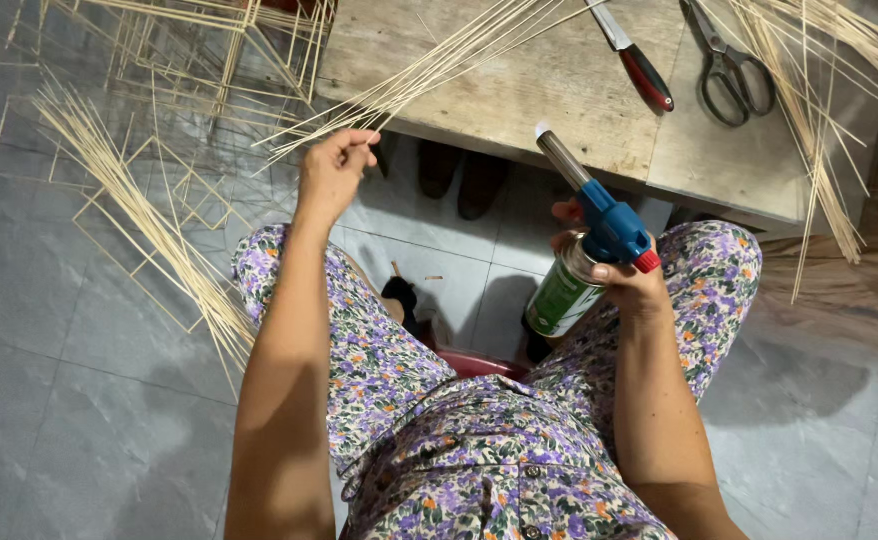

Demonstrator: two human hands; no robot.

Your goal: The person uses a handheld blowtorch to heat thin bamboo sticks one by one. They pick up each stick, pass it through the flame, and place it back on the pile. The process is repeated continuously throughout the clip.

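Right hand (627,285) gripping torch (599,225) — table edge (599,165) near

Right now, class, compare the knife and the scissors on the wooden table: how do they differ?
The knife has a red and black handle; the scissors are bare grey metal with two finger loops. The knife lies slanted with its handle toward the table's near edge; the scissors lie with their loops toward that edge. The scissors lie next to the thin sticks on the right. Both lie flat, untouched by either hand.

Pale dry bamboo sticks (429,70), rough matt wooden table (519,90), glossy metal gas canister (562,296), blue plastic torch head (611,224)
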